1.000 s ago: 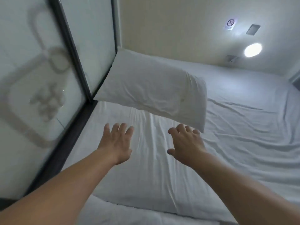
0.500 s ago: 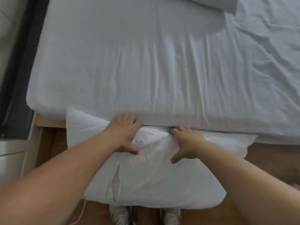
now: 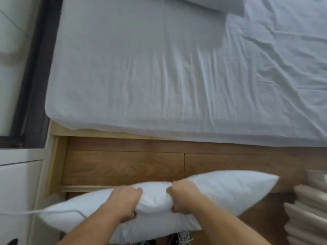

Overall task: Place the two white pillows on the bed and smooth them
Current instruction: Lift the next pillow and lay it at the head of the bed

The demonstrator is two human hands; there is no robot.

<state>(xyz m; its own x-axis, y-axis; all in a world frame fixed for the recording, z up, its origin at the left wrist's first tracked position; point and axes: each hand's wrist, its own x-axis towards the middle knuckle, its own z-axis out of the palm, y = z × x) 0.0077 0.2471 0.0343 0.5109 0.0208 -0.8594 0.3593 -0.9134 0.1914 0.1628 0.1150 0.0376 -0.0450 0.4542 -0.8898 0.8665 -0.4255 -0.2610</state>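
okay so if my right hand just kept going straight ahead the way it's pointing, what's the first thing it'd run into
Probably the near side of the mattress. The right hand, its grip closed on the pillow, points toward the bed over bare wood floor. Depth is unclear, so it might pass above the edge.

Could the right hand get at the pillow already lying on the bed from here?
Probably not yet. The right hand and left hand are both clenched on the second pillow over the floor; the pillow on the bed lies across the open sheet, unobstructed but far.
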